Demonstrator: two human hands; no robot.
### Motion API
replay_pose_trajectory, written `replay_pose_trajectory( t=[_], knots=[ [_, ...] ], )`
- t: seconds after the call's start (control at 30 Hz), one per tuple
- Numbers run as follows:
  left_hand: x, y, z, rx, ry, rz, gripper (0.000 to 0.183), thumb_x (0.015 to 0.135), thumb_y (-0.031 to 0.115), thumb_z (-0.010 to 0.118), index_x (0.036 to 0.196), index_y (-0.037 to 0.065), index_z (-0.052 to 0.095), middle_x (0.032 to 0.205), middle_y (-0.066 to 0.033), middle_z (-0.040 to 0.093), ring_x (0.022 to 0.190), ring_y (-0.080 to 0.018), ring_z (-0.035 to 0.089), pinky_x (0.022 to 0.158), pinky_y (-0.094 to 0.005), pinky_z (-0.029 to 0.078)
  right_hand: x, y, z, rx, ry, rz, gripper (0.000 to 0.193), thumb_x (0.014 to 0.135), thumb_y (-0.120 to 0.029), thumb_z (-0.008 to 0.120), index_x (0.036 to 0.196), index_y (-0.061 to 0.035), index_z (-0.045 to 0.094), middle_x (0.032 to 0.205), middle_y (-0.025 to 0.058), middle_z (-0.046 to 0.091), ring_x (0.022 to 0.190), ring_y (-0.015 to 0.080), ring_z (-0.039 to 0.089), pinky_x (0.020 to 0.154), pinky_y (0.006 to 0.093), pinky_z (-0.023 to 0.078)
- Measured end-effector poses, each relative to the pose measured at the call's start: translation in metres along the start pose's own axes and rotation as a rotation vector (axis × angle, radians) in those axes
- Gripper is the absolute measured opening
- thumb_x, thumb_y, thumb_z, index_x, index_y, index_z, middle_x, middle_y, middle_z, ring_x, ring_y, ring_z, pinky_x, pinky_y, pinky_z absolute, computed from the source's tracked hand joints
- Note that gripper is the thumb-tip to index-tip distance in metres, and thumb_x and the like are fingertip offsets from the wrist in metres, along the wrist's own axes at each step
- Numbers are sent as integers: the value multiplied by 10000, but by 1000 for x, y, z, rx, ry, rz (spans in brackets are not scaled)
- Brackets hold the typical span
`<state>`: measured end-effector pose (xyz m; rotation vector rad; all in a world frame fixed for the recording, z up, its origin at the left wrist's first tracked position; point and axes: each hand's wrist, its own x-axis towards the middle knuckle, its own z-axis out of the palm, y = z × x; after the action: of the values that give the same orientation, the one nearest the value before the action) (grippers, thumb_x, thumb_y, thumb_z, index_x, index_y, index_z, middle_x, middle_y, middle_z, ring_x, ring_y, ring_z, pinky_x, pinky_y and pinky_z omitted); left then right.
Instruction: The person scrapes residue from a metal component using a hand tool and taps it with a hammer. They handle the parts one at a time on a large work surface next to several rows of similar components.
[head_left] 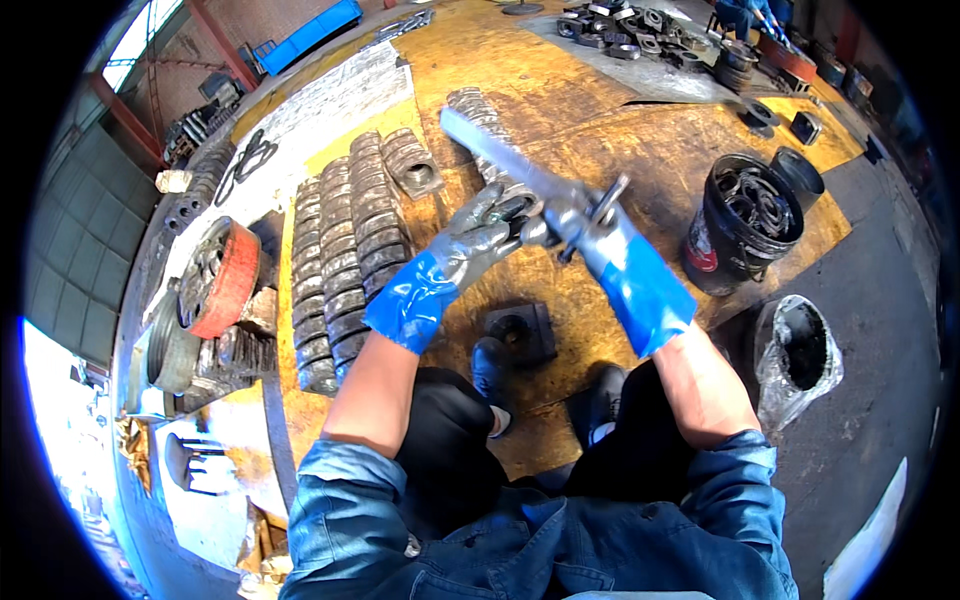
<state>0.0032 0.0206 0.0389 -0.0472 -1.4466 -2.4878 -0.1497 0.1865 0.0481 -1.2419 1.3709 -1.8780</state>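
Both my hands wear grey-palmed gloves with blue cuffs and meet in front of me above the oily yellow floor sheet. My left hand curls around a small dark metal part whose shape is partly hidden. In my right hand is a long flat pale bar, smeared by motion and pointing up and left; a short dark rod also sticks out of this fist. Near my shoes, below the hands, lies a dark square metal block with a round hole.
Rows of dark metal blocks stand left of my hands, with another row ahead. At right are a black bucket of metal rings and a plastic-lined container. A red-rimmed drum stands left. Someone is at far right.
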Motion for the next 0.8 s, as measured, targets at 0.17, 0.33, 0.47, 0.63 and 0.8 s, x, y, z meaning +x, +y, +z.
replay_pose_trajectory(
  t=[0.17,0.33,0.47,0.63,0.8],
  knots=[
    [-13,7,-3,-18,75,35,832,897,157,725,1558,67,227,1537,-246,367,1374,-387,447,1167,-505,349,-21,9,36,188,-291,30,360,1011,-125,545,1361,-42,569,977,32,690,890,113,642,829,280,529],
    [-23,5,-22,-239,96,4,840,898,206,738,1569,130,238,1582,-228,301,1422,-400,371,1165,-556,310,-15,17,41,33,-238,279,360,1000,-82,539,1356,-67,589,846,27,639,818,139,650,777,333,564],
    [-13,0,-22,-229,75,-31,865,891,218,749,1580,161,229,1606,-206,266,1462,-389,301,1174,-556,281,-3,68,7,150,-73,162,432,963,41,453,1365,-48,582,782,17,607,775,114,636,740,316,564],
    [-27,0,-54,2,88,-114,856,900,212,745,1585,181,232,1605,-177,293,1447,-361,346,1178,-523,280,-14,40,21,214,-67,66,399,986,11,476,1362,-63,591,891,81,692,763,116,647,697,278,553],
    [-19,-8,-42,41,161,-137,857,903,206,738,1591,198,227,1609,-202,274,1442,-375,352,1181,-521,273,-7,62,20,2,-94,230,329,984,-34,540,1304,-69,606,903,106,706,770,157,686,679,288,553]
  ],
)
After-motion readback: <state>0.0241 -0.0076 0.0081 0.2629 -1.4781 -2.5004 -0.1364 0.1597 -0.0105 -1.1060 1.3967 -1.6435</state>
